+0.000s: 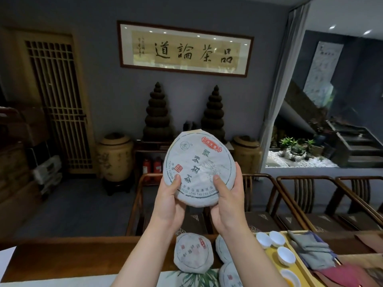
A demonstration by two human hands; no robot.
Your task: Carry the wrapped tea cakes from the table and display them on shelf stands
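A round tea cake [198, 162] in pale paper with dark characters and a red label is held up in front of me, face toward the camera. My left hand [168, 204] grips its lower left edge, thumb on the face. My right hand [229, 200] grips the lower right edge, thumb on the face too. Below, on the wooden table [72, 257], lie three more wrapped tea cakes: one [193, 253] left of my right forearm, another [222, 248] partly hidden behind that forearm, a third [231, 275] at the bottom edge.
White tea cups [276, 239] and folded grey cloths [310, 251] sit on a yellow tray [298, 266] at the right. Dark wooden chairs [300, 195] line the table's far side. Beyond stand two large jars [115, 156], dark stacked tea towers [157, 114] and a staircase [352, 141].
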